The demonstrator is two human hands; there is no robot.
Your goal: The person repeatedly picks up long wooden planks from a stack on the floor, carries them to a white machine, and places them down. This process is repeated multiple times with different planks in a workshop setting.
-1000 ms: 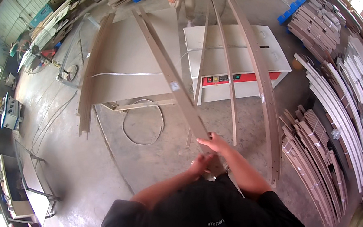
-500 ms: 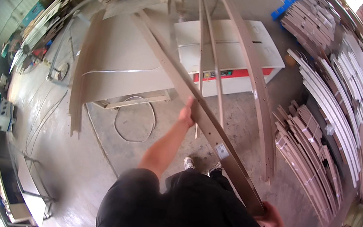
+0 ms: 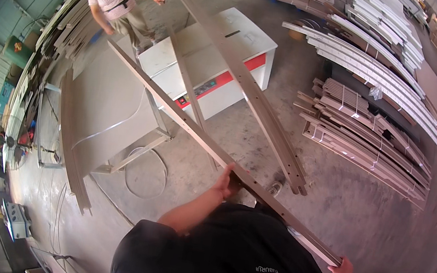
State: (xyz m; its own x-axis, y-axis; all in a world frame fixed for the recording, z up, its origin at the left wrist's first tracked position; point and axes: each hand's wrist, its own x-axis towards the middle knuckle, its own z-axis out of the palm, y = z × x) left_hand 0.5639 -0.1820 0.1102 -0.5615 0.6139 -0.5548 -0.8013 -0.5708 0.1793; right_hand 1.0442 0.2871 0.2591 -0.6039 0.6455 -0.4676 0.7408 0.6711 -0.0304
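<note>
Here both hands [image 3: 231, 179] grip the long board [image 3: 186, 123].

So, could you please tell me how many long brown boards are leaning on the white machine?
3: the held long brown board, a thin one in the middle, and a wide one on the right.

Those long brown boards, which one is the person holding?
The long board crossing the person's body: left hand grips its middle, right hand its near end. Others lean on the white machine.

White machine cabinet [image 3: 223, 64] on concrete floor [image 3: 366, 209]; stacked mouldings [image 3: 365, 136] right; co-worker [image 3: 116, 5] beyond.
</note>
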